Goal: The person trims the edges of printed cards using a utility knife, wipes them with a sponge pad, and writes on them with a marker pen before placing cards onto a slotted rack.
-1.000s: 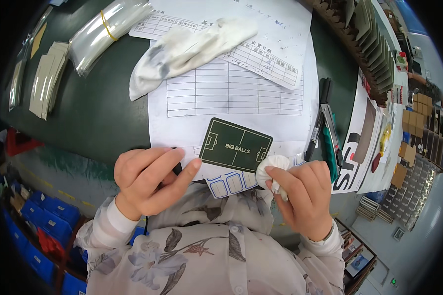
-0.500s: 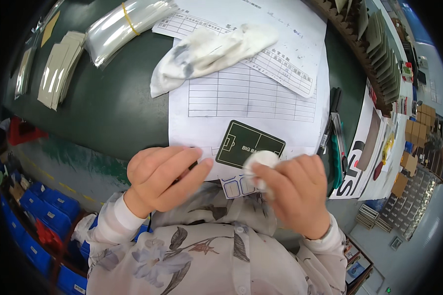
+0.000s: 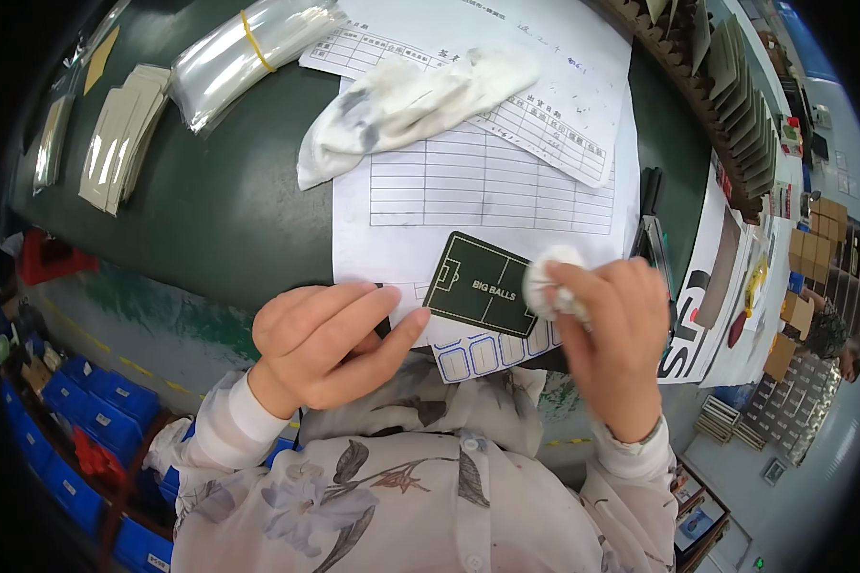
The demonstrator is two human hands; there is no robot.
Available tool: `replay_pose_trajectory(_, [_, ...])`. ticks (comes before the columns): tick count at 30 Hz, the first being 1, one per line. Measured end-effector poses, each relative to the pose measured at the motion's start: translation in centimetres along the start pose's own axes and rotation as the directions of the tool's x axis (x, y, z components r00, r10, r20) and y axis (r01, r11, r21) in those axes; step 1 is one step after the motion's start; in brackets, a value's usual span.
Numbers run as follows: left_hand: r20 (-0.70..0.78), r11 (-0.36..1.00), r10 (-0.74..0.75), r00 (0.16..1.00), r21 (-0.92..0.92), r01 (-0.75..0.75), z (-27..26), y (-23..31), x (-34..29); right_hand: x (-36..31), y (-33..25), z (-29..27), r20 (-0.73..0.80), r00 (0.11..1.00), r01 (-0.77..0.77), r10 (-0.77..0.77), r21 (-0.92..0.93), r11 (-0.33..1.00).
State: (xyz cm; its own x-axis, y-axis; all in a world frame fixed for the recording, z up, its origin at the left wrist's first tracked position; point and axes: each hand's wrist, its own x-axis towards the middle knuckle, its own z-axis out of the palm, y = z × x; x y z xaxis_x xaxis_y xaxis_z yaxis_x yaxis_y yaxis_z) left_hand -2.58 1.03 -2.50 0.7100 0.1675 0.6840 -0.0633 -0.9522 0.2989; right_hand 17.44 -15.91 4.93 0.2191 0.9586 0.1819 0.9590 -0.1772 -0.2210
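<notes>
- Pinches a small wadded white cloth in the right hand, at the right edge of a green card lying on white paper.
- Curls the left hand loosely, half open, with a fingertip at the card's left corner.
- Leaves bare the lettering partly covered half a second ago.
- Includes, at upper right, a notched brown rack with upright grey boards.

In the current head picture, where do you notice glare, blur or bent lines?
In the head view, bright glare streaks the clear plastic bundle; the right hand and its white wad look slightly soft, perhaps from motion; lines on the green card look fairly crisp; the front edge of the table bows, and the picture's corners go black.
</notes>
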Motion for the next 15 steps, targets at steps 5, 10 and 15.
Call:
replay_pose_trajectory(5, [0.061,1.0,-0.007,0.998,-0.024,0.008,-0.9,0.2,0.8,-0.7,1.4,-2.2,-0.109,0.983,-0.153,0.148,-0.041,0.987])
replay_pose_trajectory(10, [0.233,0.96,-0.159,0.96,-0.192,0.205,-2.2,1.2,4.1,2.0,1.1,-0.5,-0.279,0.836,-0.306,0.473,0.477,0.824])
replay_pose_trajectory(15, [0.463,0.898,-0.232,0.855,-0.235,0.371,-1.4,1.5,6.8,1.9,2.0,-0.1,-0.337,0.87,-0.319,0.36,0.172,0.932])
